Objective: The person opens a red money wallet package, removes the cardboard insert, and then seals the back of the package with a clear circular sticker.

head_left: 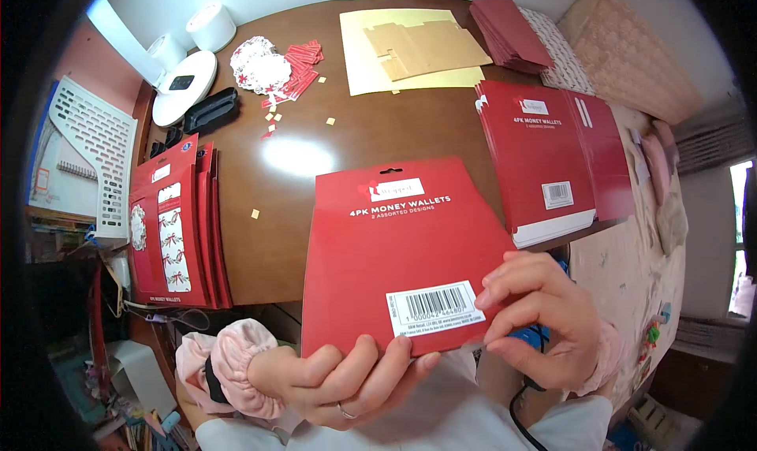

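A red money wallet pack (378, 254) is held up before me, its back face with a barcode label (438, 307) turned towards me. My left hand (347, 380) is closed on its bottom edge, fingers over the front and a ring on one finger. My right hand (536, 317) is curled at the lower right corner, fingertips against the pack's edge beside the label. More red packs (169, 230) stand in a stack at the left, showing a patterned window. To the right lies a pile of red card backings (544, 151) with the same print.
On the brown table (260, 191) lie white round tags (260, 65), red strips (303, 65), small yellow squares and brown card on yellow sheets (359, 65). A black tray (211, 112) and white lamp base (185, 88) stand at the back left. Dark red envelopes (509, 37) lie at the back right.
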Available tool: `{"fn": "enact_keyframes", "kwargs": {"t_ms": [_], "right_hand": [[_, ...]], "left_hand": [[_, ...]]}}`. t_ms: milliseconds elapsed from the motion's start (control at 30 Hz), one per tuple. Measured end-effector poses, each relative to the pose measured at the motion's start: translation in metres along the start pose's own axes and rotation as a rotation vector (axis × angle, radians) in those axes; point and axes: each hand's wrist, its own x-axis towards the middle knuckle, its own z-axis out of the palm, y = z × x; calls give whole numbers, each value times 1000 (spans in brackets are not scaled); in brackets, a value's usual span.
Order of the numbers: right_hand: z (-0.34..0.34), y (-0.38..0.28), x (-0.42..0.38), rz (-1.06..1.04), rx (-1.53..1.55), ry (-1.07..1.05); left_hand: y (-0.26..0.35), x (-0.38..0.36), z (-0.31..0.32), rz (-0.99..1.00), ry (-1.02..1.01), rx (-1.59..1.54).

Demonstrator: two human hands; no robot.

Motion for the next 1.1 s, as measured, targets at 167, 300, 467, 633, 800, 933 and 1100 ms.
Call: {"fn": "enact_keyframes", "kwargs": {"t_ms": [167, 300, 467, 633, 800, 933, 1100], "right_hand": [[-4, -6, 7, 1, -126, 34], [-8, -13, 11, -39, -191, 41], [-6, -18, 19, -45, -219, 37], [-2, -18, 19, -18, -183, 82], [0, -19, 19, 23, -114, 75], [1, -20, 21, 35, -118, 61], [2, -20, 21, 61, -94, 55]], "left_hand": [[0, 8, 0, -121, -19, -46], [-14, 13, 4, -61, 39, -74], [-13, 20, 10, -145, 128, -55], [-19, 24, 3, -105, 58, -89], [-21, 24, 1, -100, 34, -116], [-24, 23, -1, -77, 8, -119], [-26, 24, -3, -59, -22, -114]]}}
